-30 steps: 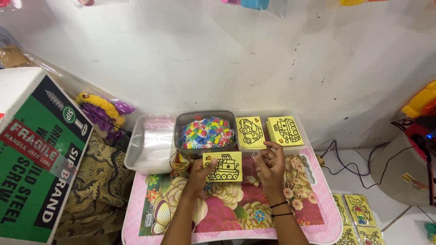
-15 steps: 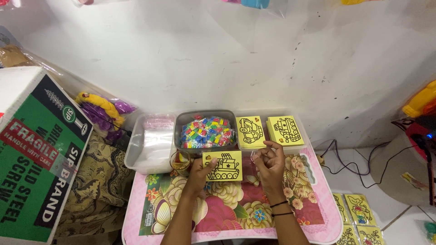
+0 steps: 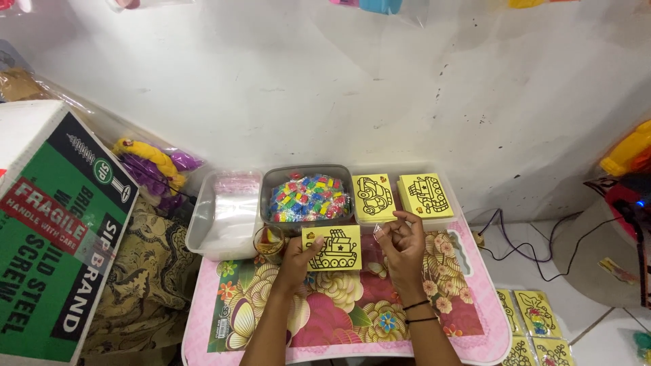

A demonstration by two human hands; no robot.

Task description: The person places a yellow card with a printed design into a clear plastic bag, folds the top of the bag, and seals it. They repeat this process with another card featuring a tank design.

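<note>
Barely shifted since the earlier frames: same pose, same spots for both hands over the pink floral-printed surface [image 3: 468, 318]. Left hand [image 3: 296, 255] pinching the lower left edge of the square yellow card printed with a black tank outline [image 3: 332, 248], thumb on top, fingers clenched beneath, card raised slightly above the surface. Right hand [image 3: 401, 242] just beside the card's right edge, fingers [image 3: 407, 218] curled around something thin and clear, seemingly a small plastic sleeve; cannot tell exactly what is gripped. Best handled, as a judgement, by keeping the card flat and level and gripping only at the margins. Just behind the left hand, small glass jar [image 3: 270, 238]. Beyond, grey rectangular tub of mixed coloured small packets [image 3: 308, 196], flanked at left by clear plastic tub stacked with clear bags [image 3: 227, 213]. At right, two stacks of yellow cards with black vehicle outlines [image 3: 397, 196]. Farthest back, scuffed white wall [image 3: 339, 88]. Off to the left, green and white cardboard box [image 3: 47, 244]; lower right, on the floor, more yellow cards in clear wrap [image 3: 532, 318].
</note>
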